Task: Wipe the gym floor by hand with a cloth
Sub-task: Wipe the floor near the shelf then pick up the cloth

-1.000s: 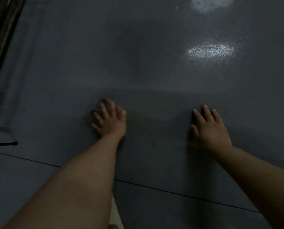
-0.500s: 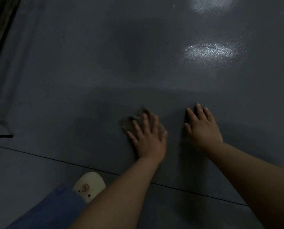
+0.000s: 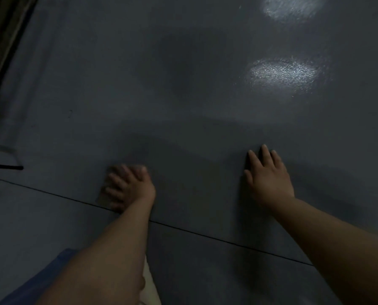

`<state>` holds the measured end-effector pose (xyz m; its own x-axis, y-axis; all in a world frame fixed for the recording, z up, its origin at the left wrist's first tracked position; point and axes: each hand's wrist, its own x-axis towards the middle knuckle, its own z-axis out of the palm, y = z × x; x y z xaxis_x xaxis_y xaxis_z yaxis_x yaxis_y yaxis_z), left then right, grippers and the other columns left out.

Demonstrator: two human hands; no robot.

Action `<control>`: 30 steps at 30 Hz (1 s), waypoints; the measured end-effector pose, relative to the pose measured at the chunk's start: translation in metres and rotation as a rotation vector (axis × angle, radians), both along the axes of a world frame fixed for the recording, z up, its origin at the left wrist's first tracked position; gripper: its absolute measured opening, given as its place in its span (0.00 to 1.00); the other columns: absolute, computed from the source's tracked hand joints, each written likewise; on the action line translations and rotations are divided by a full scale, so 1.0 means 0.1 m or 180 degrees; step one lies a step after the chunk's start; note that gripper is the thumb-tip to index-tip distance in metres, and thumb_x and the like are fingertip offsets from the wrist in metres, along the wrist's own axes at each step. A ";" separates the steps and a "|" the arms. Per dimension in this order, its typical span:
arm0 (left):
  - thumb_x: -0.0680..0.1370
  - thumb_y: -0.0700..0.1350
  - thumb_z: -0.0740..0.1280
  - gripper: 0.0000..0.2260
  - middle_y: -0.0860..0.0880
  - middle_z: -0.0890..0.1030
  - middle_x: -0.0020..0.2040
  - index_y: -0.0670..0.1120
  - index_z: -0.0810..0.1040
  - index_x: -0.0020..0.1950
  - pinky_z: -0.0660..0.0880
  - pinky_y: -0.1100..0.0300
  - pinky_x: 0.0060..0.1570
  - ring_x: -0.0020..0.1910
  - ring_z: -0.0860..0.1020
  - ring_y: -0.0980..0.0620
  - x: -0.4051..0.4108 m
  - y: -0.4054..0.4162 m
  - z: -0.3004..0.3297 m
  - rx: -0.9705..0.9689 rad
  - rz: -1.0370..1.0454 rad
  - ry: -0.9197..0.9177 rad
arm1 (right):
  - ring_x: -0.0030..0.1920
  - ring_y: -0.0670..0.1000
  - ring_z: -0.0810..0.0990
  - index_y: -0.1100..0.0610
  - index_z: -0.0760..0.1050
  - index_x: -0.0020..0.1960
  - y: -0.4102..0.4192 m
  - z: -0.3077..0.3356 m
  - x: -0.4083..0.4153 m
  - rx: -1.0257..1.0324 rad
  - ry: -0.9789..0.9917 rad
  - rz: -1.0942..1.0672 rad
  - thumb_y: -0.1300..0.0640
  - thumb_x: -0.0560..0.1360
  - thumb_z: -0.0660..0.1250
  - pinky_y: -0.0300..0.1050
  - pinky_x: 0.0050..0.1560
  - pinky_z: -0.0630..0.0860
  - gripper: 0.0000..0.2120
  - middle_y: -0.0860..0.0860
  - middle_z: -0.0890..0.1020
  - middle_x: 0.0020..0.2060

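Observation:
My left hand (image 3: 129, 188) presses flat on a small dark cloth (image 3: 103, 198) on the dark grey gym floor (image 3: 183, 95). The hand is motion-blurred with its fingers spread, and only the cloth's left edge shows beside the fingers. My right hand (image 3: 268, 175) lies flat on the bare floor to the right, fingers straight, holding nothing. It stands about a forearm's length from the left hand.
A thin dark seam (image 3: 205, 235) crosses the floor diagonally below both hands. Light glare (image 3: 282, 72) shines on the floor at the upper right. A dark strip (image 3: 4, 166) and a wall edge lie at the far left. My blue-clad knee (image 3: 51, 269) shows at the bottom left.
My left hand slid the cloth right toward the right hand, then back left and nearer to the seam. The right hand stayed planted on the floor.

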<state>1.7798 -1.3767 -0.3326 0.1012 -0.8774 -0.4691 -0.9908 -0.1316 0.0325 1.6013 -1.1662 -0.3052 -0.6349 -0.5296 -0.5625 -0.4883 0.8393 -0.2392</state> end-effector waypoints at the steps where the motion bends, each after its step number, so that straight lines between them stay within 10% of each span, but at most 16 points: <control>1: 0.81 0.61 0.47 0.28 0.49 0.39 0.78 0.55 0.41 0.78 0.41 0.39 0.71 0.76 0.40 0.38 0.04 0.06 0.01 0.0010 0.0331 -0.0006 | 0.77 0.56 0.42 0.50 0.45 0.78 0.00 0.00 0.01 -0.0004 0.0001 0.0001 0.46 0.82 0.49 0.52 0.76 0.47 0.27 0.54 0.42 0.77; 14: 0.81 0.61 0.47 0.29 0.47 0.37 0.78 0.56 0.39 0.77 0.42 0.39 0.72 0.76 0.39 0.37 -0.04 0.50 -0.03 -0.0118 -0.1979 -0.0110 | 0.77 0.57 0.41 0.50 0.46 0.78 -0.04 0.03 0.05 0.0002 -0.0059 -0.0077 0.46 0.82 0.49 0.53 0.76 0.46 0.27 0.54 0.42 0.77; 20: 0.81 0.60 0.47 0.28 0.47 0.39 0.78 0.54 0.41 0.78 0.42 0.40 0.72 0.75 0.40 0.36 -0.08 0.07 -0.03 -0.0027 0.0204 0.0173 | 0.77 0.55 0.43 0.49 0.48 0.78 0.03 0.03 0.03 -0.0064 -0.0092 0.0015 0.46 0.82 0.49 0.51 0.76 0.49 0.26 0.53 0.44 0.77; 23: 0.82 0.58 0.47 0.28 0.46 0.40 0.78 0.52 0.44 0.78 0.44 0.39 0.71 0.75 0.42 0.35 -0.11 0.50 -0.03 -0.0005 0.0260 0.0104 | 0.77 0.55 0.44 0.49 0.49 0.78 0.06 0.03 0.05 -0.0070 -0.0067 0.0024 0.46 0.82 0.50 0.51 0.76 0.49 0.26 0.53 0.44 0.77; 30: 0.77 0.60 0.49 0.25 0.44 0.73 0.69 0.53 0.75 0.66 0.55 0.39 0.65 0.67 0.64 0.37 -0.21 1.99 0.02 0.0382 -0.3600 0.0307 | 0.76 0.54 0.50 0.52 0.57 0.76 0.14 0.03 0.04 -0.0350 0.0036 -0.0035 0.49 0.82 0.51 0.47 0.74 0.51 0.23 0.53 0.51 0.77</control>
<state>1.7588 -1.1780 -0.3304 -0.7596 -0.3918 -0.5190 -0.5377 0.8273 0.1624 1.6051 -1.1520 -0.3021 -0.6468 -0.5807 -0.4943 -0.4824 0.8136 -0.3246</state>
